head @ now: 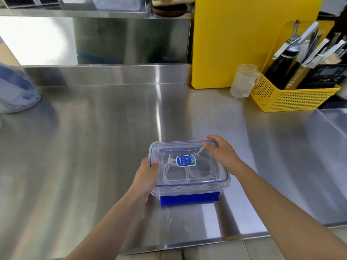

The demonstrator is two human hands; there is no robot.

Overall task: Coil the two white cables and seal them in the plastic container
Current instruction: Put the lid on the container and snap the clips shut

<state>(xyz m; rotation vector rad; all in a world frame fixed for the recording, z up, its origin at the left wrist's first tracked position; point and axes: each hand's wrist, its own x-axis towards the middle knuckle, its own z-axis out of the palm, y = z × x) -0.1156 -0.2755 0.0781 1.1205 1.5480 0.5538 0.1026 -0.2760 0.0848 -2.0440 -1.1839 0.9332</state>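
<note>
Head — left hand [146,176], right hand [222,153] grip container [223,182] near counter [90,151] edge.

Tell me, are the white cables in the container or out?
In: the white cables lie coiled inside the container, seen through its clear lid.

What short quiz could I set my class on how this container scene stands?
1. True or false: the white cables lie outside the container.
2. Multiple choice: the lid is A) on the container, B) held up in the air, C) out of view.
3. Fill in: the ___ hand holds the lid's far corner.
Key: 1 false; 2 A; 3 right.
</note>
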